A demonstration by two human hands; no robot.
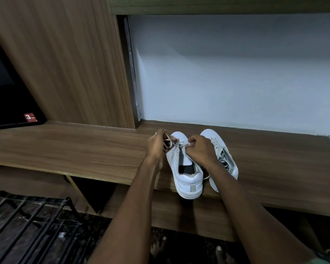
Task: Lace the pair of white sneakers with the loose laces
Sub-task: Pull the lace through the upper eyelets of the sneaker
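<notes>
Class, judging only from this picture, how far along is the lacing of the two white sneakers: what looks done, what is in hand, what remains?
Done: the right sneaker already shows laces crossing its front. In hand: the left sneaker, where the left hand holds a loose lace near the toe and the right hand pinches at the eyelets. Left: its open tongue area shows no crossings, so most of that sneaker remains.

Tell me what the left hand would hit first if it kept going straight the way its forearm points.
Probably nothing close: the left hand, gripping the lace beside the left sneaker, points away over the bare wooden shelf. Beyond that lies the white back wall, though depth is hard to judge.
</notes>
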